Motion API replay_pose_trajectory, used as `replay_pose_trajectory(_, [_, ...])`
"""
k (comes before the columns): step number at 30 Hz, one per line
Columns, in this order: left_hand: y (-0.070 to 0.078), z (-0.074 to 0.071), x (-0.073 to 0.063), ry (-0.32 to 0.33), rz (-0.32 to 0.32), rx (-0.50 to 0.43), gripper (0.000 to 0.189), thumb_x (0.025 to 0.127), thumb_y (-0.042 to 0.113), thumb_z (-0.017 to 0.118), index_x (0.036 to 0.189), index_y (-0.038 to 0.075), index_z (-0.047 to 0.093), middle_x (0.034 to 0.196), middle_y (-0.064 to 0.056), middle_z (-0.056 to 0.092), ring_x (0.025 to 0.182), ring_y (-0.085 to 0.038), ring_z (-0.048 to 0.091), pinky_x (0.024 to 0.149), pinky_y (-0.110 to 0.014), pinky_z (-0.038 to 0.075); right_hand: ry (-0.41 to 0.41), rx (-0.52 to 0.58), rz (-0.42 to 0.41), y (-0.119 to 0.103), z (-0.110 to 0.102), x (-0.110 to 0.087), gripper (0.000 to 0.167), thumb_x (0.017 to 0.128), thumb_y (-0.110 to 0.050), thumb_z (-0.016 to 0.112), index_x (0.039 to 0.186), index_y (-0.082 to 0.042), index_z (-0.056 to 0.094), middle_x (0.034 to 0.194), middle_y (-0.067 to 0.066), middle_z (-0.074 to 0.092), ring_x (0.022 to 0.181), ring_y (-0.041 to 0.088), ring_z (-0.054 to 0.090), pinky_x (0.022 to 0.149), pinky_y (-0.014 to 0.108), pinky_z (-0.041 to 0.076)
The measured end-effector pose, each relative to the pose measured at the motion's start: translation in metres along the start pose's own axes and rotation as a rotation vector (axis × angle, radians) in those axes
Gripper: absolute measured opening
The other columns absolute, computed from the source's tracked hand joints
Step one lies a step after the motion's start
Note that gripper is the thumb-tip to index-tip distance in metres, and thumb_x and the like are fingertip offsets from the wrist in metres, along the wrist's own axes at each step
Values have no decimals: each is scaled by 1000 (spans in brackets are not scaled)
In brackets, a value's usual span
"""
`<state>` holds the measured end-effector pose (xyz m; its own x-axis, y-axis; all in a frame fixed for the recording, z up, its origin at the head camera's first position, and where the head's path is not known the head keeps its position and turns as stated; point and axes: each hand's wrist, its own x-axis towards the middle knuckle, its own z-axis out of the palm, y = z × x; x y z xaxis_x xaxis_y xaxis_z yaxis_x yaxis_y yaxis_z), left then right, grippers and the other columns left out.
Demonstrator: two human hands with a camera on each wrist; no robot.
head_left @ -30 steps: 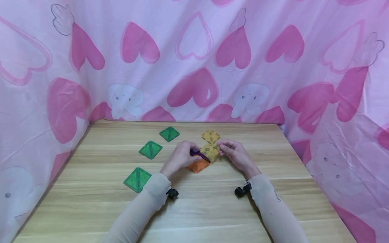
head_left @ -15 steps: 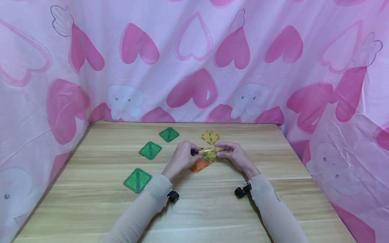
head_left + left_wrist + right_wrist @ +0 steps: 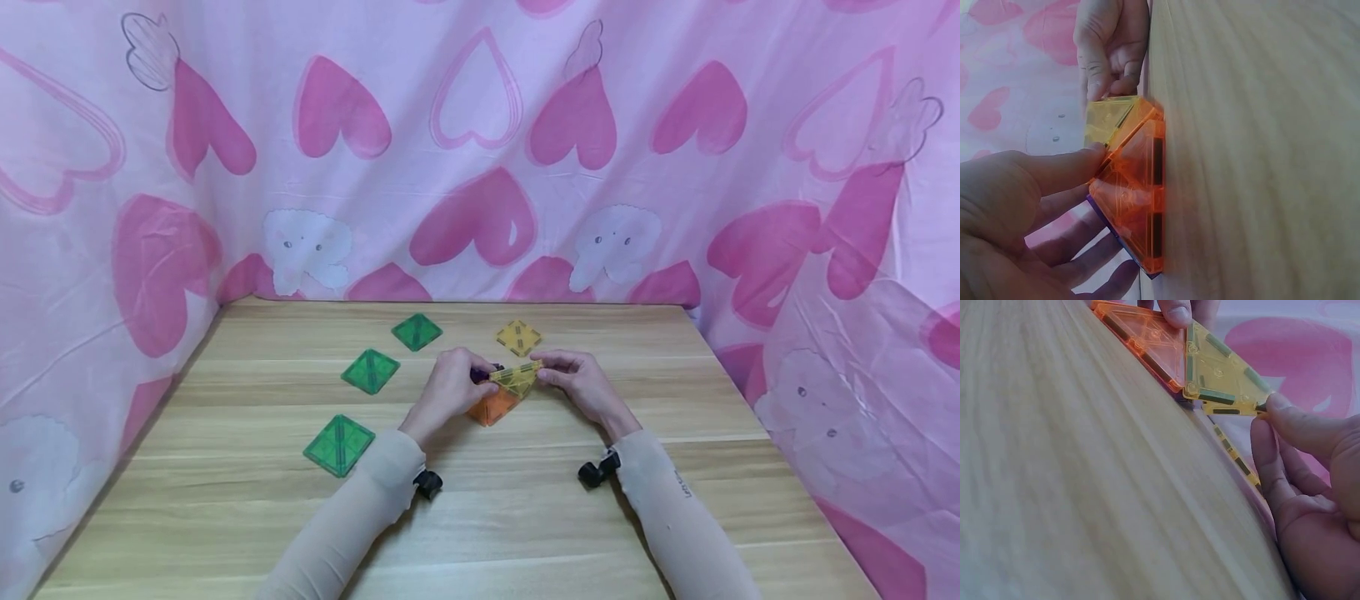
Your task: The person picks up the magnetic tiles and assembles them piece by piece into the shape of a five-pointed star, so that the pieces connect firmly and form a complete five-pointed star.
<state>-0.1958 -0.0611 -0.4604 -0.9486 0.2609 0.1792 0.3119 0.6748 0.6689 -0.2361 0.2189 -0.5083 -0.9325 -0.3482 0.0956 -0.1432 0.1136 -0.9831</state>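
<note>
Both hands work on a small cluster of translucent magnetic tiles. My left hand holds it between thumb and fingers, thumb where the orange tiles meet the yellow, fingers behind a purple tile that is mostly hidden. A pair of yellow triangular magnetic tiles leans against the orange side, raised off the table. Thumb and forefinger of my right hand pinch its outer corner. In the right wrist view the yellow edge lies right along the orange one.
Beyond the cluster lies a yellow square of tiles on the wooden table. Three green tile squares form a slanting row to the left. A pink heart-patterned curtain encloses the back and sides.
The yellow tiles have tipped up from a flatter position to a steep slant, and the right fingers now pinch their corner. The purple tile has slipped mostly behind them. The left hand barely moved.
</note>
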Motion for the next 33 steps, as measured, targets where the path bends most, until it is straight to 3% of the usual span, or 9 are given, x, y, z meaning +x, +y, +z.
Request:
replay_pose_trajectory(6, [1, 0, 0, -1, 26, -10, 30, 91, 17, 95, 119, 11, 88, 117, -6, 85, 114, -25, 77, 101, -42, 63, 4, 15, 28, 0, 0, -1, 38, 105, -2, 75, 141, 6, 71, 140, 24, 73, 109, 11, 74, 94, 23, 62])
replay_pose_trajectory(14, [3, 1, -2, 19, 35, -27, 23, 94, 19, 93, 115, 9, 88, 117, -7, 84, 111, -25, 78, 96, -41, 65, 7, 90, 44, 1, 0, 0, 34, 106, 4, 69, 139, 13, 68, 114, 7, 80, 90, 10, 73, 85, 23, 64])
replay_pose_trajectory(25, [3, 1, -2, 16, 21, -61, 21, 93, 17, 94, 111, 8, 89, 111, -5, 85, 104, -21, 78, 92, -39, 65, 21, 64, 29, 1, 1, 0, 29, 104, 2, 73, 131, 13, 70, 107, 2, 77, 85, 10, 67, 77, 22, 60])
replay_pose_trajectory(30, [0, -5, -3, -12, -1, -37, 40, 90, 25, 97, 121, 4, 85, 119, -8, 82, 115, -27, 74, 102, -44, 62, 3, 32, 28, 1, -1, -1, 37, 106, -6, 73, 141, 8, 68, 112, 2, 76, 91, 11, 67, 82, 23, 60])
replay_pose_trajectory(33, [-6, -8, -2, -61, -38, 4, 59, 84, 34, 102, 129, 2, 81, 128, -12, 78, 127, -33, 67, 112, -50, 55, 20, 92, 28, 3, -3, 1, 43, 111, -10, 69, 147, 9, 62, 118, 7, 73, 97, 12, 69, 87, 25, 63])
